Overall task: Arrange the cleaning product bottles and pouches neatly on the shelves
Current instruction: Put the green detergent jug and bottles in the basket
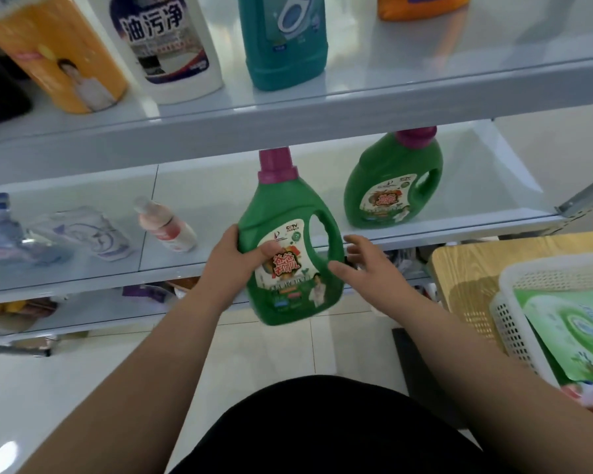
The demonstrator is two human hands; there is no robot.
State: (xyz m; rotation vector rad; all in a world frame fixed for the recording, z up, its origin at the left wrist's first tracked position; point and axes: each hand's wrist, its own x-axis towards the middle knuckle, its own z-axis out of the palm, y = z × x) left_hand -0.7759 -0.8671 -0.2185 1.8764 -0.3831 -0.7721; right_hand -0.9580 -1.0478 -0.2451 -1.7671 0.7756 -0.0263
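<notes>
My left hand [235, 265] grips a green detergent bottle [288, 241] with a magenta cap, held upright in front of the middle shelf [425, 230]. The thumb lies across its label. Just right of the bottle, my right hand [363, 265] is spread with relaxed fingers, a thumb tip near the bottle's side. A second, matching green bottle [394, 179] stands on the middle shelf to the right. On the same shelf at the left lie a small pink bottle [166, 224] and pale pouches [83, 232].
The upper shelf [322, 111] carries an orange bottle [59, 53], a white bottle [165, 46], a teal bottle [285, 39] and another orange one [421, 5]. At right, a white basket [514, 323] with a green pouch [575, 336] sits on a wooden table [459, 268]. A lower shelf holds more packets.
</notes>
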